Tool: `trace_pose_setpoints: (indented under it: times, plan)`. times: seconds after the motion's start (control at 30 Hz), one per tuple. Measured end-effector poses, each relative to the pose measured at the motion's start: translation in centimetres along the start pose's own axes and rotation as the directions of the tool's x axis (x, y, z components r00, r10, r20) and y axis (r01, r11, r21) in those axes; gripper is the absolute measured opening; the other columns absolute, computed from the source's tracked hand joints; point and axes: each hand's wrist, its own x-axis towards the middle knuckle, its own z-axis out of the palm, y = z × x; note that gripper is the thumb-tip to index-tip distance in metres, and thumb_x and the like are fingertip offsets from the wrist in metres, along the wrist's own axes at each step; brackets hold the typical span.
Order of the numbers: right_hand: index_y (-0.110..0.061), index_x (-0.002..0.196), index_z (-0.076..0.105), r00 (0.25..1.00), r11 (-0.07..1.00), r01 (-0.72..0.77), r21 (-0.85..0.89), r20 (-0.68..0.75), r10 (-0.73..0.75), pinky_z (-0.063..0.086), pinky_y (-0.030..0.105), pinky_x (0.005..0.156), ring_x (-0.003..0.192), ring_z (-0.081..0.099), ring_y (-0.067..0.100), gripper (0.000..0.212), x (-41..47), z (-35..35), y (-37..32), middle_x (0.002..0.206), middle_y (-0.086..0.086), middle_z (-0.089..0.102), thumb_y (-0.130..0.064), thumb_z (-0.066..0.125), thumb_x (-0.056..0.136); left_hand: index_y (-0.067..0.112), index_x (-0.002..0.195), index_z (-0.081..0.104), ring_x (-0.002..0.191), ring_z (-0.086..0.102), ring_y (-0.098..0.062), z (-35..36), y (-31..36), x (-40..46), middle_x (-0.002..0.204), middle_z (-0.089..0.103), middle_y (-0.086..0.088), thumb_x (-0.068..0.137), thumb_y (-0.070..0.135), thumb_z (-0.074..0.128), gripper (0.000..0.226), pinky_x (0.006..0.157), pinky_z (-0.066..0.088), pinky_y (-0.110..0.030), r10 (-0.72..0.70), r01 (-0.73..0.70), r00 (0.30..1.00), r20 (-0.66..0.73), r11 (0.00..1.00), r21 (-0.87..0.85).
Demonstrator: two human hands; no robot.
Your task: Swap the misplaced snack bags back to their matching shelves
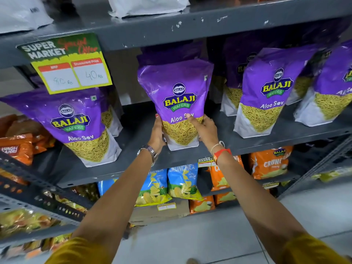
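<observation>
I see a grey metal shelf [247,139] running across the head view, stocked with upright purple Aloo Sev bags. Below it, a lower shelf [274,181] carries blue Crunchex bags [182,182] and orange Crunchex bags [269,162].

The centre purple bag [177,98] stands upright on the grey metal shelf, with its white base near the front edge. A matching left bag [76,122] tilts toward the camera, well apart from the centre one; a right bag [266,92] stands near on the other side.

A yellow-and-green price card [70,65] hangs from the shelf above, over the left bag.

My left hand [157,133] presses flat against the lower left edge of the centre purple bag, fingers extended upward. My right hand [204,128] clasps the lower right edge, its index finger laid across the front over the printed name. The bag sits between both hands, held at its lower third.

A metal watch [150,151] is on the left wrist; an orange band [222,153] is on the right wrist.
</observation>
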Motion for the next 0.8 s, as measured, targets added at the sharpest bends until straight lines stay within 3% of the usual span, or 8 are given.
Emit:
trace_pose_setpoints:
  times: [0.2, 0.37, 0.53, 0.63, 0.73, 0.8]
  plan:
    - [-0.034, 0.097, 0.065, 1.0, 1.0, 0.002, -0.002, 0.019, -0.002, 0.052, 0.049, 0.097, 0.109, 0.064, 0.023, 0.07, -0.2, -0.1, -0.3, 0.111, 0.003, 0.07, -0.087, 0.061, 0.051, 0.02, 0.129, 0.049, 0.126, 0.048, -0.03, -0.2, 0.0, -0.6, 0.138, 0.051, -0.009, 0.089, 0.062, 0.025, 0.063, 0.107, 0.035, -0.057, 0.0, 0.0, 1.0, -0.008, 1.0, 0.024]
    - [-0.032, 0.102, 0.061, 0.999, 1.0, -0.006, -0.001, 0.033, 0.006, 0.053, 0.05, 0.098, 0.111, 0.063, 0.024, 0.049, -1.3, 0.0, -1.1, 0.117, 0.006, 0.066, -0.067, 0.067, 0.069, 0.022, 0.131, 0.048, 0.126, 0.049, -0.029, -0.7, -0.2, -0.9, 0.139, 0.051, -0.008, 0.088, 0.063, 0.024, 0.064, 0.105, 0.035, -0.06, 0.024, -0.024, 1.0, 0.002, 0.999, 0.044]
    - [-0.034, 0.102, 0.063, 0.998, 0.999, -0.022, -0.023, 0.054, 0.023, 0.054, 0.051, 0.095, 0.109, 0.064, 0.025, 0.071, -0.8, -0.2, -0.5, 0.115, 0.005, 0.069, -0.084, 0.064, 0.052, 0.022, 0.131, 0.047, 0.127, 0.048, -0.029, -0.8, -0.2, -1.3, 0.14, 0.05, -0.007, 0.087, 0.065, 0.023, 0.065, 0.106, 0.034, -0.061, 0.022, -0.023, 1.0, 0.015, 0.998, 0.05]
    - [-0.032, 0.105, 0.06, 0.996, 0.999, -0.039, -0.019, 0.079, 0.04, 0.055, 0.052, 0.094, 0.11, 0.064, 0.024, 0.07, -1.1, -0.5, -1.0, 0.117, 0.004, 0.068, -0.08, 0.063, 0.056, 0.022, 0.134, 0.042, 0.128, 0.046, -0.028, -0.7, -0.1, -1.7, 0.141, 0.048, -0.006, 0.088, 0.064, 0.022, 0.065, 0.107, 0.032, -0.06, 0.028, -0.028, 1.0, -0.003, 0.998, 0.053]
    - [-0.028, 0.108, 0.053, 0.995, 0.999, -0.045, 0.006, 0.087, 0.045, 0.053, 0.037, 0.085, 0.101, 0.064, 0.013, 0.044, -2.3, -1.2, -1.9, 0.112, -0.001, 0.065, -0.06, 0.062, 0.08, 0.019, 0.139, 0.031, 0.129, 0.039, -0.016, -0.4, -0.1, -2.8, 0.139, 0.042, 0.001, 0.094, 0.052, 0.022, 0.057, 0.111, 0.027, -0.039, 0.194, -0.184, 0.978, -0.078, 0.975, 0.123]
    - [-0.021, 0.12, 0.051, 0.999, 0.999, -0.034, 0.028, 0.014, 0.033, 0.05, 0.034, 0.083, 0.09, 0.057, 0.002, 0.042, -3.2, -2.3, -2.3, 0.103, -0.004, 0.061, -0.048, 0.059, 0.089, 0.013, 0.141, 0.028, 0.128, 0.038, -0.014, -0.4, -0.3, -3.6, 0.137, 0.042, 0.0, 0.098, 0.04, 0.024, 0.05, 0.098, 0.027, -0.02, 0.327, -0.299, 0.935, -0.138, 0.935, 0.19]
